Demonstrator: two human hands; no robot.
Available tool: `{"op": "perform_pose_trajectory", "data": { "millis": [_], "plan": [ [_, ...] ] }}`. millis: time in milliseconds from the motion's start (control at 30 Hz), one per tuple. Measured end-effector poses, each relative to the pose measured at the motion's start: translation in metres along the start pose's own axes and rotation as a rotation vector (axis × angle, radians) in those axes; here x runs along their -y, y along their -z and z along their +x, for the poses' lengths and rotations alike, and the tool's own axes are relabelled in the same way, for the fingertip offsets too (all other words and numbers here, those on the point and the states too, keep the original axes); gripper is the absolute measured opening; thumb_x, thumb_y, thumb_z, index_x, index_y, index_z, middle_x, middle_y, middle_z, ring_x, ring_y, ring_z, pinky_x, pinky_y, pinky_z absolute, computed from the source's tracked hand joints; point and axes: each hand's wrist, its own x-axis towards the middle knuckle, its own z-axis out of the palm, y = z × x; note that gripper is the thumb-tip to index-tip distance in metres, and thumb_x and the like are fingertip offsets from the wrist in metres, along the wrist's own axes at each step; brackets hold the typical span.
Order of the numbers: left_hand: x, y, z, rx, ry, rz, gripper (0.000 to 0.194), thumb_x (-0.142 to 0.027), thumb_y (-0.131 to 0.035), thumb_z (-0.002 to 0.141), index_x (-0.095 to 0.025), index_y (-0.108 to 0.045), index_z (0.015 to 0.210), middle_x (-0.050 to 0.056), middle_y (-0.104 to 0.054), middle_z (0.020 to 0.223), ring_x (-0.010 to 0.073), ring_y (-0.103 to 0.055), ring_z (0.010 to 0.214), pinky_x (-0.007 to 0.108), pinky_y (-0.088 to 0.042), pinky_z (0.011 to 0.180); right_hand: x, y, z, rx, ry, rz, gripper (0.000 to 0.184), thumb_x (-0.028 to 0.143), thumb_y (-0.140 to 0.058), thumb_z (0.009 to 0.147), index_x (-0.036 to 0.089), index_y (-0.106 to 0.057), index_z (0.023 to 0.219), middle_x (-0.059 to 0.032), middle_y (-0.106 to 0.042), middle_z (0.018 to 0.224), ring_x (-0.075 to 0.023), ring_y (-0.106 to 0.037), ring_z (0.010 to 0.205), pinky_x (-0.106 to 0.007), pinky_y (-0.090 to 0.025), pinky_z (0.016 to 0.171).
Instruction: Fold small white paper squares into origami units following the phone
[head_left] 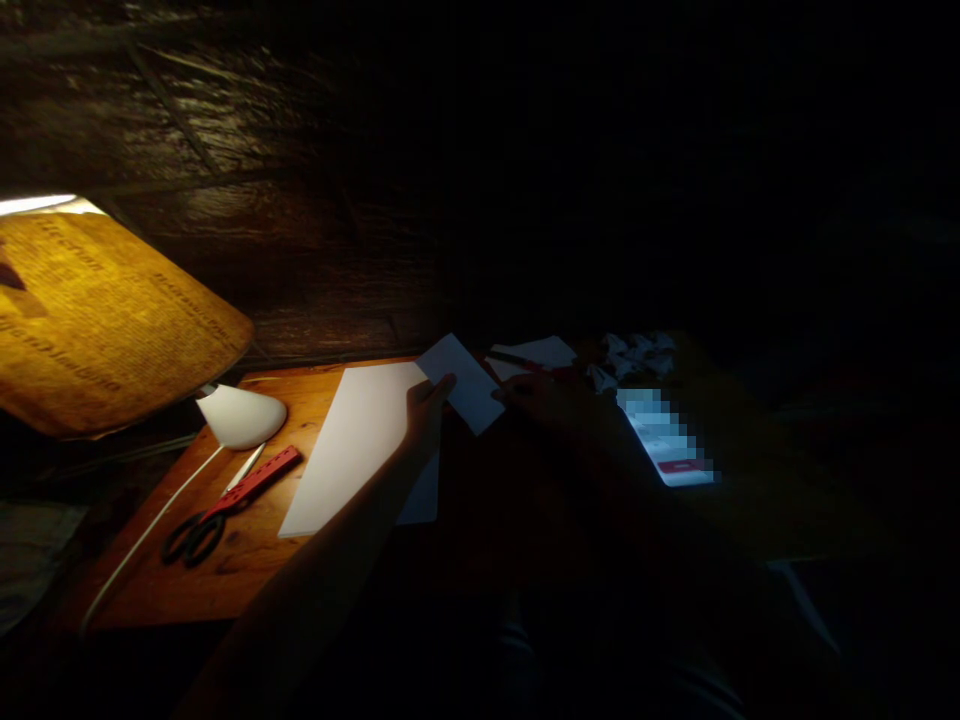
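The scene is very dark, lit only by a lamp at the left. My left hand (429, 402) holds the near left edge of a small white paper piece (463, 381) above the wooden table (247, 560). My right hand (534, 392), mostly in shadow, pinches the same paper at its right corner. A large white sheet (352, 445) lies flat under and to the left of my left hand.
A lamp with a printed yellow shade (97, 320) and white base (240, 415) stands at the left, its cord (150, 525) running forward. Black-handled scissors (196, 535) and a red ruler (259, 480) lie beside it. A lit phone screen (667, 440), more paper (536, 355) and crumpled scraps (637, 355) sit right.
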Motion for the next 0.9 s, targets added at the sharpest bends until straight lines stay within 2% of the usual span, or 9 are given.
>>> {"op": "perform_pose_trajectory", "data": {
  "millis": [233,433,633,900],
  "plan": [
    [-0.003,-0.002,-0.002,0.04,0.025,0.033,0.043,-0.044,-0.09,0.053,-0.012,-0.07,0.074,0.006,-0.072,0.071,0.0214,-0.068,0.071,0.03,-0.051,0.067,-0.01,-0.002,0.003,0.005,0.037,0.038,0.035,0.052,-0.069,0.079,0.018,-0.068,0.07,-0.0033,-0.067,0.075,-0.0174,-0.059,0.072,-0.028,-0.045,0.064],
    [-0.001,-0.002,-0.001,-0.023,0.051,-0.001,0.043,-0.038,-0.091,0.051,-0.011,-0.071,0.078,0.005,-0.073,0.072,0.0191,-0.067,0.067,0.03,-0.051,0.066,-0.006,-0.004,0.001,0.058,0.043,-0.019,0.04,0.056,-0.065,0.081,0.018,-0.067,0.068,-0.0025,-0.066,0.071,-0.0168,-0.058,0.068,-0.027,-0.042,0.061],
    [-0.001,-0.003,0.002,-0.093,0.052,-0.118,0.045,-0.036,-0.092,0.047,-0.012,-0.069,0.077,0.004,-0.073,0.073,0.0178,-0.067,0.066,0.029,-0.052,0.068,-0.001,-0.002,0.0,0.065,0.041,-0.014,0.03,0.046,-0.064,0.083,0.019,-0.074,0.08,-0.0051,-0.074,0.086,-0.0197,-0.064,0.08,-0.029,-0.048,0.072],
    [-0.002,-0.004,0.0,-0.074,0.059,-0.142,0.044,-0.033,-0.093,0.047,-0.012,-0.069,0.077,0.004,-0.072,0.073,0.0172,-0.067,0.065,0.029,-0.052,0.068,0.003,-0.001,-0.001,0.081,0.024,-0.033,0.032,0.048,-0.064,0.082,0.018,-0.071,0.073,-0.0046,-0.071,0.078,-0.0189,-0.062,0.074,-0.029,-0.047,0.069]
  ]
}}
